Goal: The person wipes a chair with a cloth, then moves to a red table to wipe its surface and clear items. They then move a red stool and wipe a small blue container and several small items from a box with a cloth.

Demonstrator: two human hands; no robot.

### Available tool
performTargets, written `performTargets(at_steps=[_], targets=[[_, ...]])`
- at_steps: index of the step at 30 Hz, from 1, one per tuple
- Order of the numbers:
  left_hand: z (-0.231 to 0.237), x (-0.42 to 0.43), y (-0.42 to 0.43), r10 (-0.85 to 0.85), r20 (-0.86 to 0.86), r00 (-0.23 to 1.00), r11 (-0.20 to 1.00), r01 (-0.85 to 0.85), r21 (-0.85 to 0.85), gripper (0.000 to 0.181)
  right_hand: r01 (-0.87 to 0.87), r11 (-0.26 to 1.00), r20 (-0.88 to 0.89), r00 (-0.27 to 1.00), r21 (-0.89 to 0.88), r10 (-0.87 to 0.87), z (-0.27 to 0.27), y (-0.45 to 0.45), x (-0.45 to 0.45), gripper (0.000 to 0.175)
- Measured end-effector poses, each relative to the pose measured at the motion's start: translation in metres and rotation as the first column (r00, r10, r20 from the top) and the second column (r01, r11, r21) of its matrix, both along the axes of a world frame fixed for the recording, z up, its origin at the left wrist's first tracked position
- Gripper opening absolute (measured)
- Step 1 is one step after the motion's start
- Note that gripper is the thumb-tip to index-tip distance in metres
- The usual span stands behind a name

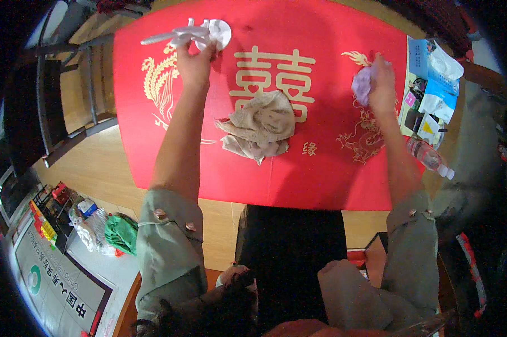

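Note:
My left hand (196, 63) holds a white plastic item (182, 36) with prongs and a flat arm, above the upper left of a red tablecloth (236, 181) with gold designs. A white round piece (220, 33) shows just beyond my fingertips; whether it is joined to the held item I cannot tell. My right hand (382, 86), slightly blurred, grips a crumpled purple cloth (362, 84) over the right part of the tablecloth. Between my arms a crumpled beige cloth (264, 122) lies on the middle of the table.
Along the table's right edge are a blue tissue box (420, 57), a blue-and-white packet (441, 99) and a clear plastic bottle (428, 156). A dark metal frame (43, 105) stands to the left. Plastic bags (93, 229) and a green bag (121, 234) lie on a white surface at lower left.

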State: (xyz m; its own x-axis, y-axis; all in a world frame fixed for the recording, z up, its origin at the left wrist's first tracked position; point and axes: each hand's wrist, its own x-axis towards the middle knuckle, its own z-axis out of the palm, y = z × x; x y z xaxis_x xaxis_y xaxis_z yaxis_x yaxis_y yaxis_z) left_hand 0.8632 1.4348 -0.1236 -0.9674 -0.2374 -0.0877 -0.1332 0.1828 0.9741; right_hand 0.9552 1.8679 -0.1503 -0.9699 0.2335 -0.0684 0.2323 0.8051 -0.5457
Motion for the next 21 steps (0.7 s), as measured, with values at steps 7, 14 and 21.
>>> performTargets(at_steps=[7,14,21], targets=[[-0.022,0.013,-0.009,0.061,0.019,0.998,0.982,-0.056,-0.182,0.025,-0.075,0.88,-0.238,0.949,0.469,0.207,-0.028,-0.072,0.004,0.069],[-0.001,0.111,-0.051,-0.165,0.268,0.949,0.636,0.31,-0.707,0.026,-0.336,0.942,-0.238,0.914,0.017,0.33,0.011,-0.285,0.143,0.048],[-0.005,0.157,-0.067,-0.076,0.135,0.988,0.972,0.104,-0.213,0.026,-0.582,0.808,-0.442,0.752,-0.096,0.489,0.016,-0.213,0.101,0.03]])
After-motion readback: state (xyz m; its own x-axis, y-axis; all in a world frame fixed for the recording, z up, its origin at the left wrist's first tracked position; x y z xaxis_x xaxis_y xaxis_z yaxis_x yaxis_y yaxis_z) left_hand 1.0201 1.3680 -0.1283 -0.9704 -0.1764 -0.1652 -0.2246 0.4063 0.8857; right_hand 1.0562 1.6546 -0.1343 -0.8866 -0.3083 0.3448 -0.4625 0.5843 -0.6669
